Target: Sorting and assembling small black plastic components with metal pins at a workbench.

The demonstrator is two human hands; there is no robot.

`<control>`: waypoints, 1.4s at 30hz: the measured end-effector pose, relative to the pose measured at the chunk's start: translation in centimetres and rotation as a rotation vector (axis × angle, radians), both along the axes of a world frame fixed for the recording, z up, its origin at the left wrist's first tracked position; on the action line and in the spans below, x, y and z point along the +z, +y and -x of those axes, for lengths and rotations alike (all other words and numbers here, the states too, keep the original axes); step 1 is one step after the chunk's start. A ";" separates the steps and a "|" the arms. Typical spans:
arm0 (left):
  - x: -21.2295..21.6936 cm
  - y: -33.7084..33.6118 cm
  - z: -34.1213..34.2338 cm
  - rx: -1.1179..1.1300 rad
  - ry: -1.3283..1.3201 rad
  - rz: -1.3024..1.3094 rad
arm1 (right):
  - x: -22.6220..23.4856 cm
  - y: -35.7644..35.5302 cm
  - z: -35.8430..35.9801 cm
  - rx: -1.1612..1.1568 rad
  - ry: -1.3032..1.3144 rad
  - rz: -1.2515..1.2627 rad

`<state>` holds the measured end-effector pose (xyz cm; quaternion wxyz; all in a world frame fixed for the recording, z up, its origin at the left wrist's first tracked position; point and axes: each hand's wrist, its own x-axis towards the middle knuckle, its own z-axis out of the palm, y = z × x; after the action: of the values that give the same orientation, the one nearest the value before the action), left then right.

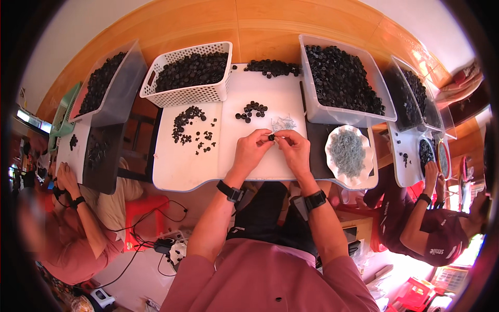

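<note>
My left hand (253, 150) and my right hand (293, 151) meet over the white table, fingertips pinched together. Between them is a small black plastic part (271, 137), gripped from both sides; the fingers partly cover it. Just beyond my fingertips lies a little heap of thin, pale, wire-like pieces (283, 124). A cluster of black round parts (251, 111) sits beyond my left hand. Farther left, smaller black pieces (188, 124) are scattered on the table.
A white perforated basket (191, 97) and a clear plastic bin (347, 115), both full of black parts, stand at the back. A scalloped white bowl (368, 171) holds more thin pieces. People work at tables on the left (78, 208) and right (416, 218).
</note>
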<state>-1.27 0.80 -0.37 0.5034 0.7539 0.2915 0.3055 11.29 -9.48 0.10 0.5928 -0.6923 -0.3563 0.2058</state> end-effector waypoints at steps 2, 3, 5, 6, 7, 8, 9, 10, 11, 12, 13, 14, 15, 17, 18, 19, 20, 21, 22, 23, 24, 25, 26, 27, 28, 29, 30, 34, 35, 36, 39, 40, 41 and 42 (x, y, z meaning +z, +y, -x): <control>0.0 0.0 0.0 0.001 0.006 -0.009 | -0.4 0.0 0.0 -0.001 -0.038 -0.072; -0.1 0.1 0.1 -0.003 0.007 -0.018 | -0.4 0.1 0.0 0.004 -0.040 -0.070; -0.2 0.1 0.1 -0.003 0.008 -0.025 | -0.4 0.2 0.0 0.009 -0.051 -0.112; -0.2 0.1 0.1 -0.013 -0.014 -0.024 | -0.4 0.2 0.0 0.013 -0.052 -0.110; -0.3 0.1 0.1 -0.022 -0.036 -0.023 | -0.4 0.1 -0.1 0.014 -0.066 -0.101; -0.3 0.1 0.1 -0.019 -0.038 -0.022 | -0.4 0.1 -0.1 0.014 -0.079 -0.091; -0.3 0.2 0.1 -0.023 -0.038 -0.032 | -0.3 0.1 -0.1 0.017 -0.080 -0.090; -0.3 0.2 0.1 -0.028 -0.038 -0.042 | -0.2 0.1 -0.1 0.019 -0.089 -0.096; -0.4 0.2 0.1 -0.026 -0.039 -0.042 | -0.1 0.2 -0.1 0.021 -0.098 -0.101; -0.4 0.2 0.1 -0.029 -0.034 -0.053 | -0.1 0.1 -0.1 0.022 -0.099 -0.101; -0.5 0.3 0.1 -0.031 -0.029 -0.064 | 0.0 0.1 0.0 0.024 -0.125 -0.117; -0.5 0.3 0.1 -0.030 -0.030 -0.063 | 0.0 0.1 0.0 0.026 -0.152 -0.134; -0.5 0.3 0.1 -0.031 -0.030 -0.068 | 0.0 0.1 0.0 0.027 -0.152 -0.134; -0.5 0.3 0.1 -0.032 -0.031 -0.073 | 0.0 0.2 0.1 0.027 -0.202 -0.171; -0.6 0.3 0.1 -0.033 -0.029 -0.081 | 0.0 0.2 0.1 0.027 -0.202 -0.171; -0.6 0.3 0.1 -0.034 -0.027 -0.089 | 0.0 0.2 0.1 0.029 -0.209 -0.181; -0.6 0.3 0.1 -0.034 -0.027 -0.089 | 0.0 0.1 0.2 0.031 -0.216 -0.191; -0.6 0.3 0.1 -0.034 -0.023 -0.093 | 0.0 0.1 0.2 0.032 -0.215 -0.192; -0.5 0.3 0.2 -0.035 -0.020 -0.097 | 0.0 0.1 0.2 0.039 -0.223 -0.179; -0.5 0.3 0.2 -0.033 -0.020 -0.098 | 0.0 0.1 0.2 0.046 -0.231 -0.167; -0.6 0.2 0.2 -0.035 -0.019 -0.097 | 0.0 0.0 0.2 0.045 -0.231 -0.167; -0.6 0.2 0.2 -0.037 -0.018 -0.096 | 0.0 0.0 0.2 0.044 -0.254 -0.171; -0.7 0.2 0.1 -0.037 -0.018 -0.096 | 0.0 0.0 0.2 0.042 -0.277 -0.174; -0.7 0.3 0.1 -0.038 -0.019 -0.099 | 0.0 0.0 0.2 0.043 -0.277 -0.175; -0.8 0.3 0.2 -0.038 -0.019 -0.101 | 0.1 0.0 0.3 0.039 -0.296 -0.178; -0.8 0.3 0.2 -0.037 -0.019 -0.102 | 0.2 0.1 0.4 0.035 -0.316 -0.181; -0.8 0.3 0.2 -0.039 -0.018 -0.099 | 0.1 0.0 0.4 0.034 -0.316 -0.180; -0.7 0.3 0.2 -0.045 -0.023 -0.109 | -0.2 0.1 0.4 0.012 -0.409 -0.194; -0.7 0.3 0.2 -0.044 -0.023 -0.108 | -0.2 0.1 0.4 0.009 -0.431 -0.199; -0.7 0.3 0.3 -0.044 -0.022 -0.104 | -0.2 0.1 0.4 0.010 -0.431 -0.199; -0.5 0.3 0.3 -0.041 -0.016 -0.099 | 0.0 0.1 0.5 0.011 -0.491 -0.211; -0.5 0.3 0.3 -0.039 -0.010 -0.097 | 0.1 0.1 0.6 0.012 -0.485 -0.204; -0.6 0.3 0.3 -0.037 -0.010 -0.097 | 0.1 0.1 0.7 0.013 -0.479 -0.197; -0.5 0.3 0.3 -0.039 -0.005 -0.099 | 0.1 0.1 0.7 0.013 -0.480 -0.197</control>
<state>-1.58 1.08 -0.92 0.4719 0.7826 0.2599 0.3117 10.61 -9.43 0.22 0.5546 -0.6577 -0.5097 0.0038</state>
